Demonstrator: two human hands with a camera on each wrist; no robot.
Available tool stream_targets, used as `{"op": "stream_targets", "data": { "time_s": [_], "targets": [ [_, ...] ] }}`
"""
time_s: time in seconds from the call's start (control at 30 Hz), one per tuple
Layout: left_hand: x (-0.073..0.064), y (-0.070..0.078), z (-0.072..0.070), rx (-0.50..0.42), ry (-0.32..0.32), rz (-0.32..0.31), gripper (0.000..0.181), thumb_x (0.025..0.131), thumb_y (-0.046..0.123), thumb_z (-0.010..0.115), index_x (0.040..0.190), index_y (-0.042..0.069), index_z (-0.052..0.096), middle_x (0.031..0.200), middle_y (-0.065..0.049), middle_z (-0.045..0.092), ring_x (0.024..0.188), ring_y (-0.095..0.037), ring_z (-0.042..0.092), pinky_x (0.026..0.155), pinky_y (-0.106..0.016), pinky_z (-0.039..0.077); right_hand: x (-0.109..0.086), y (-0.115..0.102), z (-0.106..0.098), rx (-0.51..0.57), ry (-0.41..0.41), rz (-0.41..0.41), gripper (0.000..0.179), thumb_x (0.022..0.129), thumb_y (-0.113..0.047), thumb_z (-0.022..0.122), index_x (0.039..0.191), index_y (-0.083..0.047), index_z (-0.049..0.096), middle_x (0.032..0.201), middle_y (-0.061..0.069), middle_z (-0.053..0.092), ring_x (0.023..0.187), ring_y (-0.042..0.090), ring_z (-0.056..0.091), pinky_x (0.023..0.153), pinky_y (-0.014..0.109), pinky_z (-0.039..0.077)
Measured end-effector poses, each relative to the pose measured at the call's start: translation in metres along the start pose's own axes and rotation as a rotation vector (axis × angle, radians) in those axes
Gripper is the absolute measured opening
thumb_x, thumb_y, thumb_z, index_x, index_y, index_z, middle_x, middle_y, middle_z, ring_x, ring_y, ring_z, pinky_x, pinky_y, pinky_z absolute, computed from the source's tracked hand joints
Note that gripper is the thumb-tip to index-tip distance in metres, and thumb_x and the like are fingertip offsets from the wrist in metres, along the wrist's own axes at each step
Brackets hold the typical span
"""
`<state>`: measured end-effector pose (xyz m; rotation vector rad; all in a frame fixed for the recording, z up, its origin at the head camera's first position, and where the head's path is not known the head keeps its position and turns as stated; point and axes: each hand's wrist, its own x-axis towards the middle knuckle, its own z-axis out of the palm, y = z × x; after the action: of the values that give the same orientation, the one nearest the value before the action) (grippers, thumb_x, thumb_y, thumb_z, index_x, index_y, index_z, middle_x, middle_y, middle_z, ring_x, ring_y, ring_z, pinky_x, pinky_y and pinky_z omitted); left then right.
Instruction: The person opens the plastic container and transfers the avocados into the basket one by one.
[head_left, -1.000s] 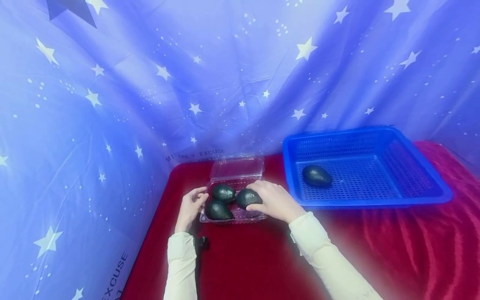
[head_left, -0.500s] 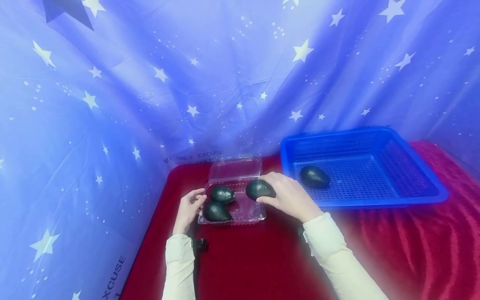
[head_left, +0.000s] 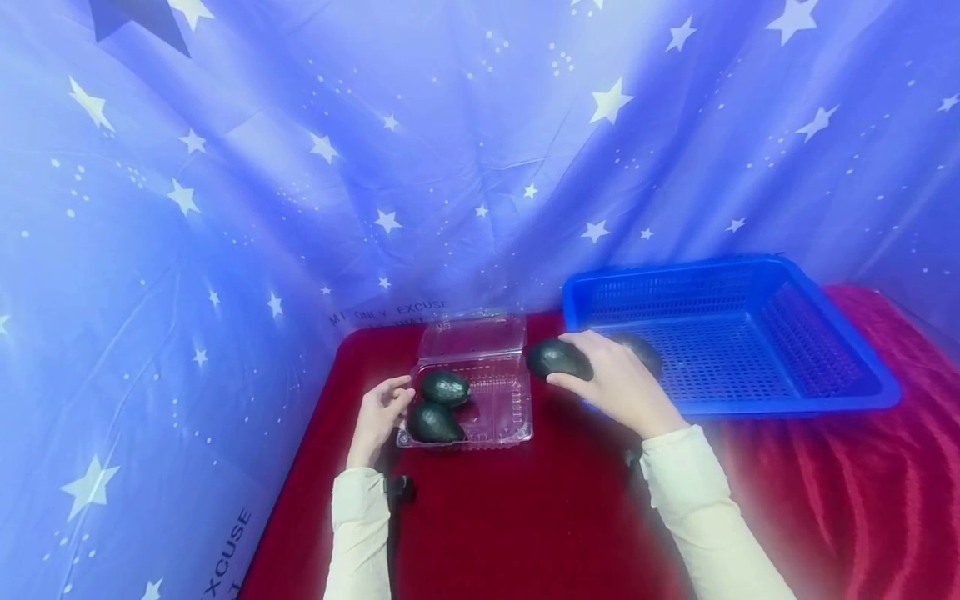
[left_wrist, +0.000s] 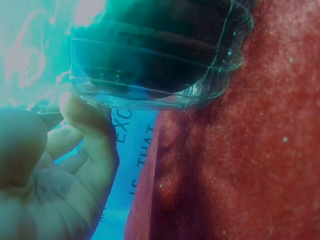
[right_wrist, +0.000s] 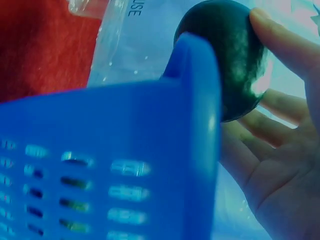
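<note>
My right hand (head_left: 618, 377) grips a dark green avocado (head_left: 558, 359) in the air, between the clear plastic clamshell container (head_left: 498, 421) and the blue basket (head_left: 750, 408). In the right wrist view, thumb and fingers are around the avocado (right_wrist: 235, 60), and the basket rim (right_wrist: 200, 110) hides part of it. My left hand (head_left: 378, 421) holds the left edge of the open container, fingers bent at its wall (left_wrist: 145, 100) in the left wrist view. Two avocados lie in the container's left half, a rear one (head_left: 446, 387) and a front one (head_left: 435, 422).
Another avocado (head_left: 643, 350) lies in the basket, partly hidden behind my right hand. The container's lid (head_left: 472, 335) stands raised at the back. Red cloth (head_left: 510, 517) covers the table. A blue star-patterned curtain (head_left: 450, 167) hangs behind and to the left.
My right hand has lifted an avocado out of the container's right side and carried it right, toward the basket. My left hand stays at the container's edge.
</note>
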<state>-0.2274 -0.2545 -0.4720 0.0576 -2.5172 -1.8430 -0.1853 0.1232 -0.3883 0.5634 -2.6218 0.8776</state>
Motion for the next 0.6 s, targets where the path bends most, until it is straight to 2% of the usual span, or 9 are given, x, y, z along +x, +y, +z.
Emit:
{"op": "stream_targets", "data": {
  "time_s": [0.3, 0.6],
  "targets": [
    [0.000, 0.000, -0.001, -0.001, -0.004, -0.007, 0.039, 0.094, 0.012, 0.068, 0.130, -0.001, 0.062, 0.092, -0.013, 0.067, 0.060, -0.011, 0.054, 0.051, -0.021, 0.049, -0.002, 0.010, -0.005, 0.046, -0.004, 0.056, 0.058, 0.087, -0.036, 0.077, 0.131, -0.002, 0.059, 0.125, 0.018, 0.065, 0.116, 0.037, 0.062, 0.097, 0.054, 0.051],
    [0.000, 0.000, 0.000, -0.007, -0.010, 0.000, 0.038, 0.094, 0.011, 0.068, 0.129, -0.001, 0.062, 0.090, -0.011, 0.067, 0.058, -0.011, 0.054, 0.050, -0.022, 0.049, -0.005, 0.017, -0.009, 0.063, -0.001, 0.104, 0.060, 0.089, -0.041, 0.073, 0.133, -0.002, 0.058, 0.129, 0.020, 0.062, 0.120, 0.040, 0.058, 0.101, 0.058, 0.047]
  ]
}}
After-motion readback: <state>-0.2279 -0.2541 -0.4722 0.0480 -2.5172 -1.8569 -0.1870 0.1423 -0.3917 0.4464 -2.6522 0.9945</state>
